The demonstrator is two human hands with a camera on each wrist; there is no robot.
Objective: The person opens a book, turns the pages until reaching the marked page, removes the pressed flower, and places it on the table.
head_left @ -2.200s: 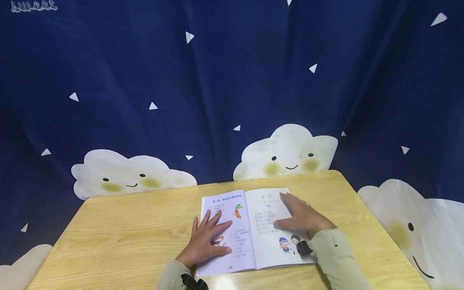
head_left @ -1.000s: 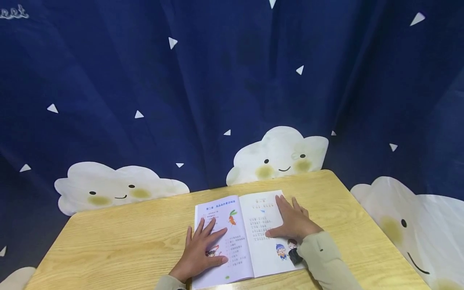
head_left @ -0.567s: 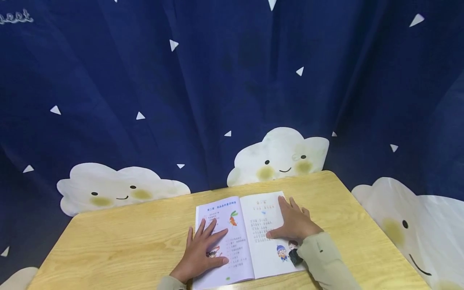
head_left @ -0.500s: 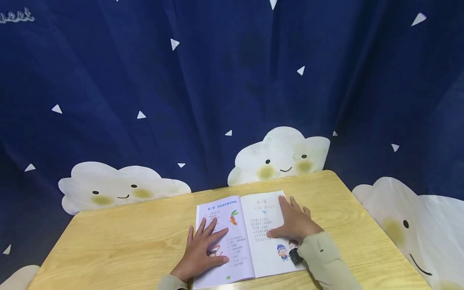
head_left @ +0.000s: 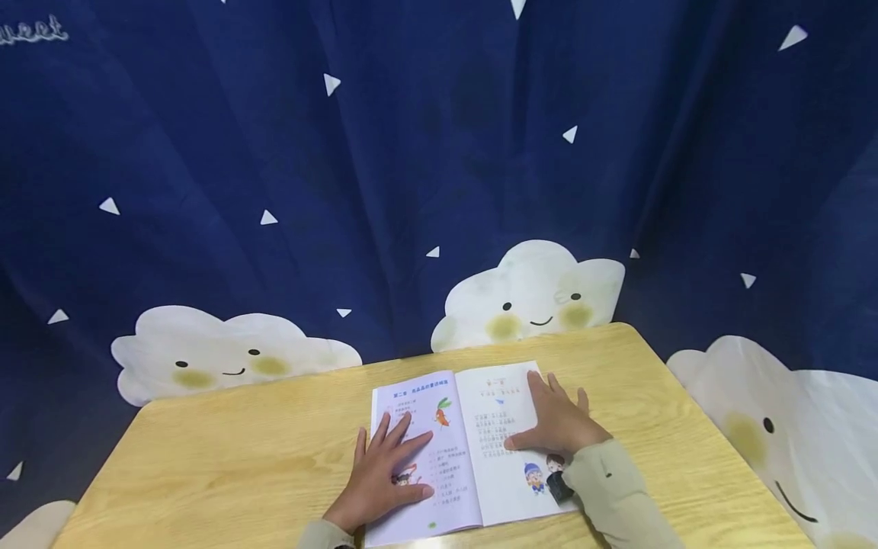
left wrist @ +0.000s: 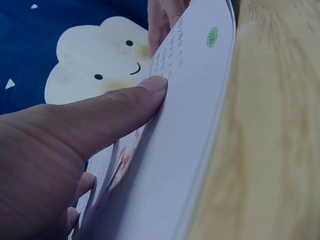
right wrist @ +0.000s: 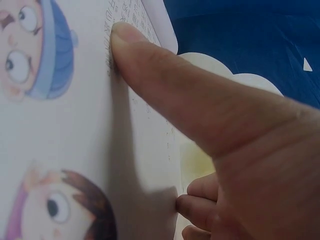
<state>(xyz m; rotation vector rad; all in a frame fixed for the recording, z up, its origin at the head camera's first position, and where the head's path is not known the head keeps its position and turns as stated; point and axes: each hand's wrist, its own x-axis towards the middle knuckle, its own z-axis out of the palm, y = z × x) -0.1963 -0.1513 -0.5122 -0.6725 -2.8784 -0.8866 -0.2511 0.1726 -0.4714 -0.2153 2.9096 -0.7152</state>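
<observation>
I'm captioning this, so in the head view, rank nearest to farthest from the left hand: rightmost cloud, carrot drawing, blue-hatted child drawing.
From the left hand:
1. Carrot drawing: upper left page.
2. Blue-hatted child drawing: lower right page.
3. Rightmost cloud: on the curtain, past the table.

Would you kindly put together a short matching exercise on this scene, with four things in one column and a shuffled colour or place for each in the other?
Things:
1. left hand
2. right hand
3. printed carrot
4. curtain

Colours and places:
a. dark blue, behind the table
b. touching the white page
c. orange, with green leaves
d. touching the pale lavender page

Right pairs: 1-d, 2-b, 3-c, 4-a.
</observation>
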